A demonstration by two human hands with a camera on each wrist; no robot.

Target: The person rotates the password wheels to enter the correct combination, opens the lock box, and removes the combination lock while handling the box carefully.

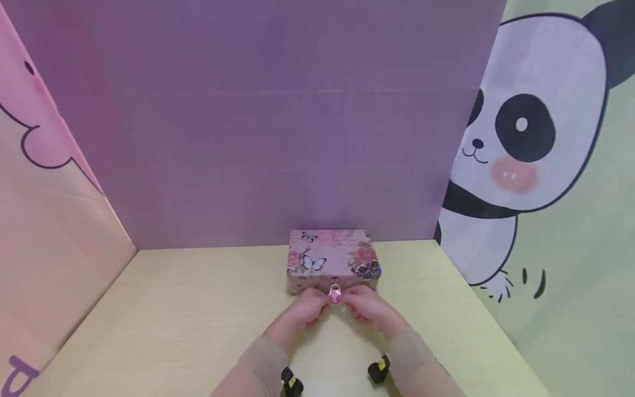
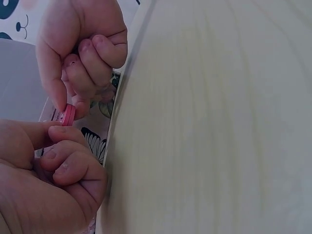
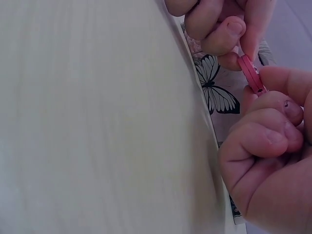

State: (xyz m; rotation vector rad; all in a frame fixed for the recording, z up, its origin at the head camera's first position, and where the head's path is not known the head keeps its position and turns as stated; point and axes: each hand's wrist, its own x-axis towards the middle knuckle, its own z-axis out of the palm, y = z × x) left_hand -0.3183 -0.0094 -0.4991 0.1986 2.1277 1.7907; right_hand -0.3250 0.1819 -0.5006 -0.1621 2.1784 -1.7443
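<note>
A small pink padlock [image 1: 334,294] hangs at the front clasp of a pink box [image 1: 332,256] printed with flowers and butterflies; its lid is down. My left hand [image 1: 308,306] pinches the padlock from the left side, thumb against forefinger, the other fingers curled in. From the right, my right hand [image 1: 368,307] grips the opposite side the same way. The wrist views show the padlock's red edge [image 2: 68,115] between the thumbs and fingers of both hands, in front of the box's printed front wall [image 3: 214,87].
The box stands at the back of a pale wood-grain table [image 1: 198,314], close to a purple wall panel [image 1: 273,138]. A panda picture [image 1: 550,138] covers the right-hand side. Small black pieces with yellow marks sit at both wrists.
</note>
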